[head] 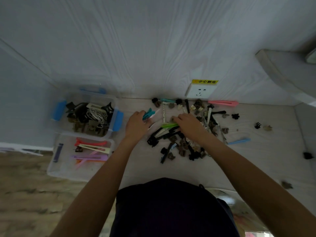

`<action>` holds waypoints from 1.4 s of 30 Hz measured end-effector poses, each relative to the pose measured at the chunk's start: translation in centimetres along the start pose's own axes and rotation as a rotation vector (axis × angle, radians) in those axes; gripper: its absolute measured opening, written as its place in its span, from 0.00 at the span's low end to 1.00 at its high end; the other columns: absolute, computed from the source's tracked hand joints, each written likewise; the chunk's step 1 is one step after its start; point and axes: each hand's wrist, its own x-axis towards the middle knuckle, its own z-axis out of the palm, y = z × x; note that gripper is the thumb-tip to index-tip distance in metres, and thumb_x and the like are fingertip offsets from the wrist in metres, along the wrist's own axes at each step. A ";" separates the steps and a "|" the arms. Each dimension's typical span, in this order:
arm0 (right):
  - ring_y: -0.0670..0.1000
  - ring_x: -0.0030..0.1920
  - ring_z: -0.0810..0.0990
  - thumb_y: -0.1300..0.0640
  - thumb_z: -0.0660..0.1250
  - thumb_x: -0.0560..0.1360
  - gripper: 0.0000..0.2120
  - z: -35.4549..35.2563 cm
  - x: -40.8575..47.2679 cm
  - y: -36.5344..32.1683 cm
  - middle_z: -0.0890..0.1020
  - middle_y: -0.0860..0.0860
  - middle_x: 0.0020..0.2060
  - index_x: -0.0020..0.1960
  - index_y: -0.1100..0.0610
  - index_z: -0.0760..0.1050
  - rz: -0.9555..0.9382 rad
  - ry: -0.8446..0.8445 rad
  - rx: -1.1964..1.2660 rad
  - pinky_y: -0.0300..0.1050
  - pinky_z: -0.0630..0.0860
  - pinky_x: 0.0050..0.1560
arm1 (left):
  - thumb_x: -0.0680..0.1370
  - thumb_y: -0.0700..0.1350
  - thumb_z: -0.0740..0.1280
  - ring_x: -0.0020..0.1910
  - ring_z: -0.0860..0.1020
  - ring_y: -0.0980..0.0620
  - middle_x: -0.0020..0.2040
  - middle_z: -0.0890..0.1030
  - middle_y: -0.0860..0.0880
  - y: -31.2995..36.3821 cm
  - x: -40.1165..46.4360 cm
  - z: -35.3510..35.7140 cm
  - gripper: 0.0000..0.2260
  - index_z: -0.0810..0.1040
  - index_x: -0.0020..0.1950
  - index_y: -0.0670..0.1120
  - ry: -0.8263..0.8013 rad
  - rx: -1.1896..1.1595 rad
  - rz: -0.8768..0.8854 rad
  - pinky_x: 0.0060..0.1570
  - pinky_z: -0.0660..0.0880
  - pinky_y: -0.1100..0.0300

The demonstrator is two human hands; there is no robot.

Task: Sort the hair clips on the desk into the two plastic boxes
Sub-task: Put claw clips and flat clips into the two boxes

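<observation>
The right hand hides part of the clip pile; the clips under it cannot be told. Small dark clips right of the pile are blurred.

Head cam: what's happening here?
A person is sorting hair clips. The left hand holds a teal clip near the two boxes; the right hand reaches into the pile at a green clip. The far box holds dark claw clips, the near box long coloured ones. Much remains unsorted.
</observation>
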 end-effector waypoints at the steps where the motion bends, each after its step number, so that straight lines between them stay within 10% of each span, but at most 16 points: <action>1: 0.62 0.42 0.80 0.67 0.73 0.63 0.21 -0.2 0.0 0.2 0.80 0.62 0.42 0.56 0.64 0.76 0.019 -0.015 0.015 0.52 0.76 0.45 | 0.78 0.47 0.61 0.49 0.74 0.41 0.49 0.76 0.39 0.0 -0.2 0.0 0.12 0.72 0.54 0.39 0.012 0.024 0.010 0.42 0.65 0.56; 8: 0.60 0.37 0.78 0.65 0.74 0.63 0.12 -1.2 -1.0 0.8 0.79 0.59 0.36 0.45 0.63 0.77 0.017 0.044 -0.001 0.49 0.77 0.41 | 0.79 0.49 0.57 0.47 0.76 0.41 0.48 0.79 0.39 -0.4 -1.0 0.1 0.14 0.68 0.59 0.41 -0.042 0.202 -0.040 0.41 0.68 0.54; 15: 0.61 0.49 0.77 0.63 0.63 0.74 0.11 -2.1 1.0 -2.8 0.78 0.62 0.51 0.56 0.63 0.74 -0.078 0.021 0.055 0.53 0.73 0.49 | 0.75 0.52 0.65 0.55 0.75 0.43 0.57 0.77 0.43 -0.7 -0.5 0.1 0.19 0.69 0.62 0.44 -0.151 0.284 0.007 0.46 0.72 0.53; 22: 0.56 0.35 0.80 0.66 0.74 0.61 0.11 -0.2 1.5 -4.4 0.82 0.55 0.36 0.42 0.57 0.79 -0.090 -0.024 0.043 0.44 0.78 0.40 | 0.76 0.51 0.64 0.52 0.75 0.44 0.55 0.75 0.43 -1.3 -0.8 0.3 0.16 0.73 0.58 0.43 -0.091 0.262 0.070 0.41 0.70 0.55; 31: 0.58 0.38 0.80 0.65 0.75 0.59 0.15 0.0 0.0 -2.9 0.82 0.61 0.42 0.45 0.63 0.77 0.044 -0.021 -0.124 0.44 0.78 0.36 | 0.77 0.49 0.61 0.55 0.72 0.44 0.54 0.77 0.41 -1.0 -1.2 0.1 0.15 0.70 0.61 0.43 -0.077 0.356 0.113 0.41 0.68 0.55; 42: 0.55 0.39 0.74 0.54 0.59 0.79 0.10 -3.4 -3.3 -5.7 0.76 0.56 0.41 0.54 0.61 0.69 0.430 0.184 0.561 0.47 0.66 0.36 | 0.79 0.48 0.62 0.43 0.72 0.50 0.45 0.76 0.46 2.2 -6.1 -5.9 0.13 0.73 0.59 0.43 0.087 -0.063 0.256 0.40 0.63 0.60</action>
